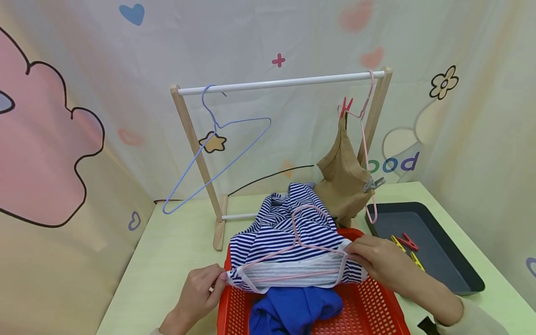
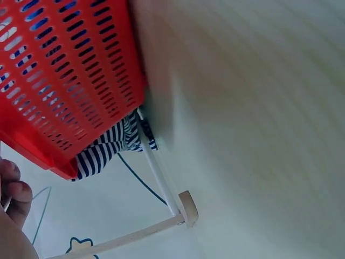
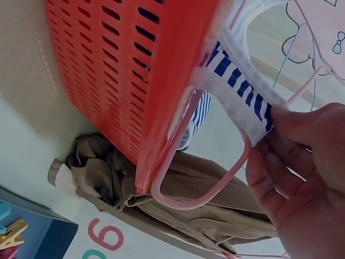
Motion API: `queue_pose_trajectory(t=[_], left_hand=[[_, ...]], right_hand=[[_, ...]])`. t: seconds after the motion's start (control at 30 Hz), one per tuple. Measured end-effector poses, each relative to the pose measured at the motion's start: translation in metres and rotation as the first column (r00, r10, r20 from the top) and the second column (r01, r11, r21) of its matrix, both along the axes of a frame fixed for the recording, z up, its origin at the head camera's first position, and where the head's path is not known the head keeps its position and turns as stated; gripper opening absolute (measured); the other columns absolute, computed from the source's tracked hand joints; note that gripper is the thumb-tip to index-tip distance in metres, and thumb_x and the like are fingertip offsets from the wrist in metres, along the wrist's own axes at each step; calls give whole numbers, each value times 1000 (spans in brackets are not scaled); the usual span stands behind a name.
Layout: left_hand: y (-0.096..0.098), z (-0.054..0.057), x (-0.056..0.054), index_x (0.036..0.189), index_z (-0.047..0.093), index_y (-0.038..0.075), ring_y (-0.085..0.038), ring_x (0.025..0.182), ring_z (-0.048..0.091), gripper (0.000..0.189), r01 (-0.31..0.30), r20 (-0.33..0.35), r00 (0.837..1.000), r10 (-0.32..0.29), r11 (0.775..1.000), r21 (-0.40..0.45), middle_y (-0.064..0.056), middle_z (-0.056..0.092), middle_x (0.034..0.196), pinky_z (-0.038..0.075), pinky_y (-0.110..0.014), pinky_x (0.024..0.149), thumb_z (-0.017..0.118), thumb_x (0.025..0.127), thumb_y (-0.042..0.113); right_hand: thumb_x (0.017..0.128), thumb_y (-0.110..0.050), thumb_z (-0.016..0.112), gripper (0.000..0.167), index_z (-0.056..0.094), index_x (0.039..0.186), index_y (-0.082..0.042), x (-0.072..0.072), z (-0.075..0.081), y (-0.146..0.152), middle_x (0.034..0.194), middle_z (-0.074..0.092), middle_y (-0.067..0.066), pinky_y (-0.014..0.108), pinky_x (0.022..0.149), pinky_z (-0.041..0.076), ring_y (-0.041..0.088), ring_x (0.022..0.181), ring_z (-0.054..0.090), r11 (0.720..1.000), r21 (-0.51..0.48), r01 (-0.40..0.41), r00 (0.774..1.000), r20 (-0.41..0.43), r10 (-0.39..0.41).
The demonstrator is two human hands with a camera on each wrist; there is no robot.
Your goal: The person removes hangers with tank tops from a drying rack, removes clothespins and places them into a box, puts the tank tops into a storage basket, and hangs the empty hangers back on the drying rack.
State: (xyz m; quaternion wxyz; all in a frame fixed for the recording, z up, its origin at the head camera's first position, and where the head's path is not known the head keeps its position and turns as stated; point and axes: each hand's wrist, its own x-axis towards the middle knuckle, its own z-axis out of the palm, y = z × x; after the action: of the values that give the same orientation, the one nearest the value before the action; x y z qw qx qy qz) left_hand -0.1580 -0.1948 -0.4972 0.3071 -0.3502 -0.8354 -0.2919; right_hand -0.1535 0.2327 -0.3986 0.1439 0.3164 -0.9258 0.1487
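Observation:
A navy-and-white striped garment (image 1: 268,242) with white edging is draped over the red basket (image 1: 224,307). A pink hanger (image 1: 298,241) lies across it, its hook pointing toward the rack. My left hand (image 1: 198,291) pinches the garment's left edge at the basket rim; its fingertips are partly cut off in the left wrist view. On the other side, my right hand (image 1: 383,260) pinches a white-edged striped strap (image 3: 245,97) between thumb and fingers, beside the hanger's rounded end (image 3: 188,204). Blue cloth (image 1: 295,307) lies in the basket below the garment.
Behind the basket stands a rack with a white rail (image 1: 272,84). A blue hanger (image 1: 234,160) hangs at its left, and a brown garment (image 1: 343,177) is clipped to another pink hanger (image 1: 364,139) at its right. A dark tray (image 1: 444,251) holds red and yellow clothespins (image 1: 408,242).

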Motion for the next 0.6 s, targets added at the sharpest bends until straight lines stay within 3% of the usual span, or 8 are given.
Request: queue_pose_trajectory(t=[0.3, 0.6], left_hand=[[0, -3, 5, 91, 64, 12, 6, 60, 51, 5, -34, 18, 999, 34, 999, -30, 9, 62, 72, 47, -6, 61, 64, 95, 14], [-4, -9, 4, 89, 63, 14, 6, 59, 47, 13, -67, -16, 998, 67, 997, -27, 10, 56, 67, 43, -6, 58, 57, 99, 19]], right_hand=[[76, -7, 82, 25, 75, 95, -22, -1, -4, 3, 91, 74, -8, 33, 74, 60, 10, 81, 68, 996, -42, 79, 995, -57, -82], [74, -7, 83, 23, 74, 91, -19, 0, -9, 17, 87, 72, -4, 34, 69, 60, 11, 78, 66, 987, -80, 142, 975, -162, -154]])
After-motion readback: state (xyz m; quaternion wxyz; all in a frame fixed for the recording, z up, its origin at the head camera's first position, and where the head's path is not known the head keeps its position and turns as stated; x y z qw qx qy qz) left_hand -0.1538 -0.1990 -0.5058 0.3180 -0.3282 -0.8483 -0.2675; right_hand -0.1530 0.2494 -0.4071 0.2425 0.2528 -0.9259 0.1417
